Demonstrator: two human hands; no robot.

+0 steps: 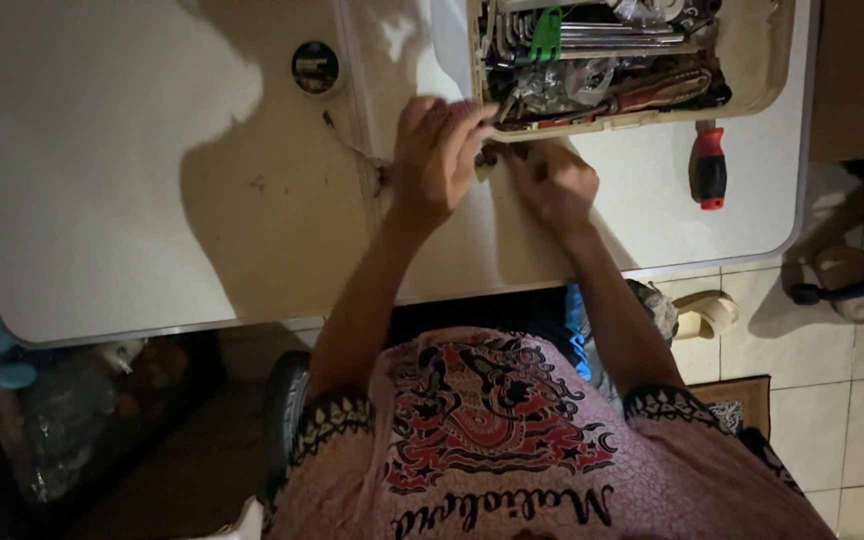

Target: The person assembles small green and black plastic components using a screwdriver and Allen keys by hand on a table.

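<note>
Top centre of the frame: left hand [437, 155] and right hand [552, 180] pinch a small dark part [490, 155] between their fingertips. Above them sits an open toolbox [752, 95]; a red-handled screwdriver [708, 166] lies at right on the table [132, 200].

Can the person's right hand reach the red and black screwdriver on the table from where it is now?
Probably yes. The right hand rests on the white table just below the tool tray, and the screwdriver lies in the open further right. Only bare tabletop lies between them.
</note>
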